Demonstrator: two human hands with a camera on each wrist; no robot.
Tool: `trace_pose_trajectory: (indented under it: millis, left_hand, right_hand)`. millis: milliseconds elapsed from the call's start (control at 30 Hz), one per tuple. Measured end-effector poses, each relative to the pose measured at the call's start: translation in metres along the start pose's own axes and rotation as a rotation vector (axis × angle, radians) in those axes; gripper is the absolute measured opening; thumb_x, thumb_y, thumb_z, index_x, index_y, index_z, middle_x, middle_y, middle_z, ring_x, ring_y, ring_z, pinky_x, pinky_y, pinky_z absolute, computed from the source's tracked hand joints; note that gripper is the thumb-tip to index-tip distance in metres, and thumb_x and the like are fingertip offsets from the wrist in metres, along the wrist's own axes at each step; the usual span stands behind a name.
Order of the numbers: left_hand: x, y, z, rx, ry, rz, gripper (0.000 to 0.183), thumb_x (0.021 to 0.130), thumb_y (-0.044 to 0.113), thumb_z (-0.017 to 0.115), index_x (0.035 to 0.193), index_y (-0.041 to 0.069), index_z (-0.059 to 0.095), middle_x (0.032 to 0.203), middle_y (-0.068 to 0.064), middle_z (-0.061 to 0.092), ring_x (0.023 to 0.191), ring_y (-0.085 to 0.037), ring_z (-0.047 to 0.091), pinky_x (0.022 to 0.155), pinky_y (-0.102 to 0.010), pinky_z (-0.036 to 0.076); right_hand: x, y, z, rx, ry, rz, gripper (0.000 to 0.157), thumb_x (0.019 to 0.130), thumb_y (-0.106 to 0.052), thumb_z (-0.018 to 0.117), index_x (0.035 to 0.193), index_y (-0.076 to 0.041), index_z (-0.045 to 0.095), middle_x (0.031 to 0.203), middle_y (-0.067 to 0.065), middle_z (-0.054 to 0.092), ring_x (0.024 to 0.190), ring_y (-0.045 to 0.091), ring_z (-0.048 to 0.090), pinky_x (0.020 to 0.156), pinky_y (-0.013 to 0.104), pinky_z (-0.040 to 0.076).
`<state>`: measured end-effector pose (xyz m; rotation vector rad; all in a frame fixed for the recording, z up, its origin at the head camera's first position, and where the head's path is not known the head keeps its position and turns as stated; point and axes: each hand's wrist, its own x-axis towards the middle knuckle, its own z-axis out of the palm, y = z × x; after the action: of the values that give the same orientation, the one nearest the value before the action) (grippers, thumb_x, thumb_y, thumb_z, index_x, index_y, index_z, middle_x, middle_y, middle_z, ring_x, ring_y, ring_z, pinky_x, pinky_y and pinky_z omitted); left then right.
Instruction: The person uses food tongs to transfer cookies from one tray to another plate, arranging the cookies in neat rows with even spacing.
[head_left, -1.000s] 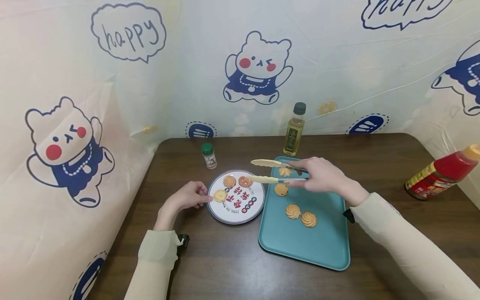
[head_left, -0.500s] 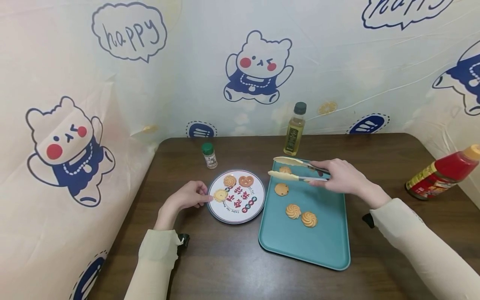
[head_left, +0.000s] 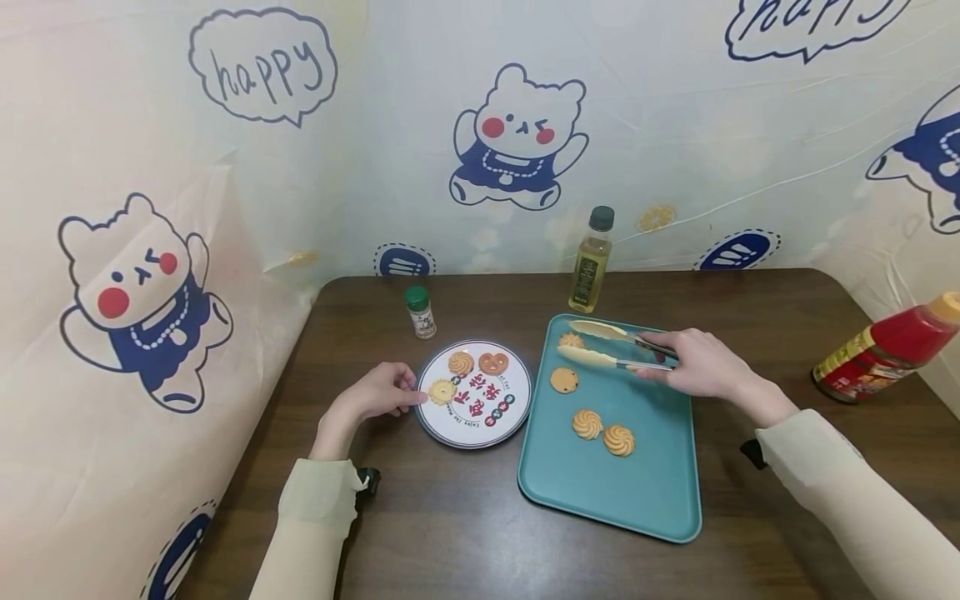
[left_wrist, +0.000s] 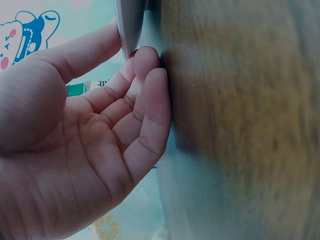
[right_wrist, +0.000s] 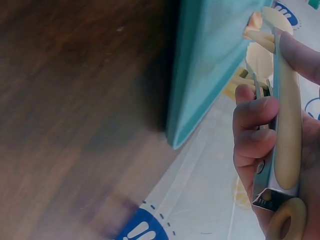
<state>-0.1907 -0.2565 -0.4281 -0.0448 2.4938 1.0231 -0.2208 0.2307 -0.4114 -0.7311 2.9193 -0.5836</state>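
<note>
In the head view my left hand [head_left: 378, 390] pinches the left rim of a round white plate [head_left: 450, 429] with red lettering, thumb on top. The left wrist view has the fingers curled under the plate's edge [left_wrist: 129, 27]. On it lie a swirl cookie [head_left: 461, 362], a pretzel cookie [head_left: 493, 363] and a pale scalloped cookie [head_left: 442, 392]. My right hand [head_left: 693, 362] grips cream-tipped metal tongs [head_left: 591, 357], their tips parted over the back of a teal tray [head_left: 645, 500]. A star-shaped cookie [head_left: 572, 340] shows between the tips. Nearby sits a round dotted cookie [head_left: 565, 380].
Two swirl cookies [head_left: 587, 424] lie mid-tray. Behind the plate stands a green-capped shaker [head_left: 421, 313]; an oil bottle [head_left: 590, 267] is behind the tray. A red sauce bottle [head_left: 885, 346] stands at the right. A printed sheet [head_left: 420, 150] backs the wooden table [head_left: 450, 525].
My right hand has drawn the tongs rightward from beside the pretzel cookie to the tray's back, leaving the pretzel on the plate. The left hand keeps its place at the plate's rim.
</note>
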Motion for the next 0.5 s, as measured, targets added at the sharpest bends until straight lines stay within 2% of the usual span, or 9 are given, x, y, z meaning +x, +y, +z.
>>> trace_pose_trajectory:
  millis: [100,200,500]
  left_hand:
    - [0.0005,-0.0002,-0.0004,-0.001,-0.002,0.003,0.033,0.089,0.023,0.078,0.106,0.001,0.059,0.089,-0.012,0.059,0.079,-0.024,0.059,0.074,-0.034,0.055]
    - [0.0010,-0.0005,-0.0004,0.002,-0.003,0.004,0.033,0.089,0.023,0.077,0.106,0.001,0.059,0.089,-0.011,0.059,0.079,-0.024,0.059,0.073,-0.034,0.055]
    - [0.0009,-0.0010,0.0001,0.004,0.000,0.004,0.034,0.088,0.024,0.078,0.106,0.001,0.059,0.089,-0.011,0.060,0.079,-0.024,0.059,0.074,-0.034,0.056]
  right_hand:
    - [-0.0015,0.0031,0.0018,-0.005,-0.006,0.009,0.071,0.089,-0.047,0.073,0.138,0.001,0.056,0.064,-0.001,0.040,0.054,0.014,0.041,0.049,0.030,0.029]
    - [-0.0025,0.0059,0.0039,-0.002,-0.012,0.008,0.071,0.089,-0.047,0.072,0.139,0.001,0.055,0.063,-0.002,0.037,0.054,0.014,0.040,0.049,0.030,0.028]
    - [-0.0042,0.0082,0.0079,0.022,-0.026,0.004,0.071,0.090,-0.047,0.071,0.139,0.003,0.054,0.063,-0.001,0.042,0.060,0.014,0.047,0.050,0.030,0.030]
